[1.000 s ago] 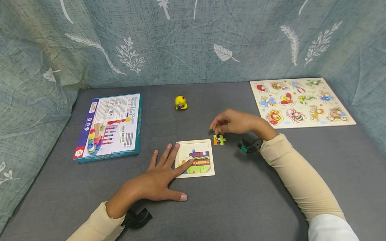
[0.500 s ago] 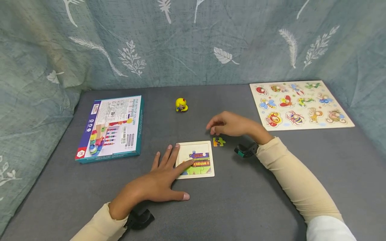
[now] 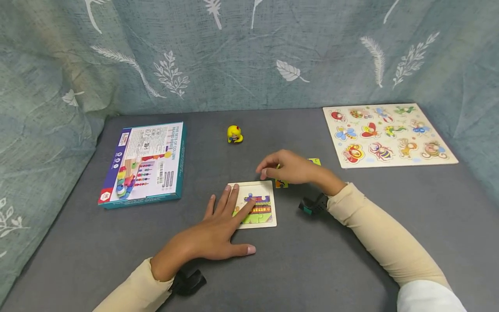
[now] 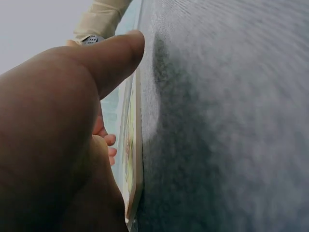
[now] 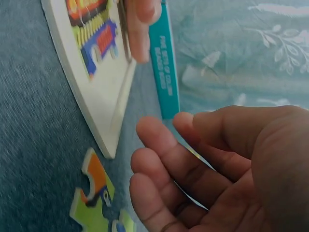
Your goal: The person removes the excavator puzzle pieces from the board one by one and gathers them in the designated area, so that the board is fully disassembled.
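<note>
A small wooden puzzle board (image 3: 265,188), with pieces showing a purple and red striped vehicle above green ground, lies flat on the grey table in the head view. My left hand (image 3: 218,229) rests spread over its left side, fingers straight, thumb on the table. Just beyond the board's upper right corner hovers my right hand (image 3: 294,167), fingers loosely curled, with thumb and index tips close together. The right wrist view shows nothing held in the right hand (image 5: 212,169). Below it lies a loose orange-and-green puzzle piece (image 5: 99,191); another loose piece (image 3: 315,161) is partly hidden behind the hand.
A boxed beads toy (image 3: 148,164) lies at the left. A small yellow-haired figurine (image 3: 234,134) stands at the back middle. The large insect peg puzzle (image 3: 390,136) lies at the back right. Patterned cloth (image 3: 249,65) hangs behind the table.
My right hand has shifted left and slightly nearer the board, uncovering a loose piece behind it. My left hand has slid a little to the right over the board.
</note>
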### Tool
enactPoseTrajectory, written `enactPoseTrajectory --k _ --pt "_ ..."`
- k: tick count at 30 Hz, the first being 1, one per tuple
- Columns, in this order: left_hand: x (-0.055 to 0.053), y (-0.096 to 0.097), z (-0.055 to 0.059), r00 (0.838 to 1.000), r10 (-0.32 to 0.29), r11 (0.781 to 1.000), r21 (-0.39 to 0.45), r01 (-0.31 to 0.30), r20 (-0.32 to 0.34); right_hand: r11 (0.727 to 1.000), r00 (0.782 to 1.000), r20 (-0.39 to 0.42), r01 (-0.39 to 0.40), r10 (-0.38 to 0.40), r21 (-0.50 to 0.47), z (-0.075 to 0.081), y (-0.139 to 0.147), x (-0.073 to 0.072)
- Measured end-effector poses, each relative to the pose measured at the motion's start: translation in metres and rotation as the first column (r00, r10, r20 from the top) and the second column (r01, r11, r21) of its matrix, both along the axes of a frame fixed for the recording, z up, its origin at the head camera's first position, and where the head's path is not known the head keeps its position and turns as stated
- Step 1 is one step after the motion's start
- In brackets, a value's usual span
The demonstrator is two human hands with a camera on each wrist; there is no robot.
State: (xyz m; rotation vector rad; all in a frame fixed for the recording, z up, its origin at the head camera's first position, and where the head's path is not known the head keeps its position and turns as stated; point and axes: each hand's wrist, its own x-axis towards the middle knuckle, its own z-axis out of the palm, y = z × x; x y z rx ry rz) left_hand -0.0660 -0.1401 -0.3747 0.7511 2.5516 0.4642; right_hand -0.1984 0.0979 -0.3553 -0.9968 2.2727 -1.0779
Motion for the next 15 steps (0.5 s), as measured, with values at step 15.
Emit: enactPoseTrajectory --k 15 --pt "-0.011 0.005 -0.001 0.997 -0.045 0.999 -0.022 0.046 0.056 0.996 0.988 0.145 -0.05 0.061 -0.078 -0.006 -0.012 0.007"
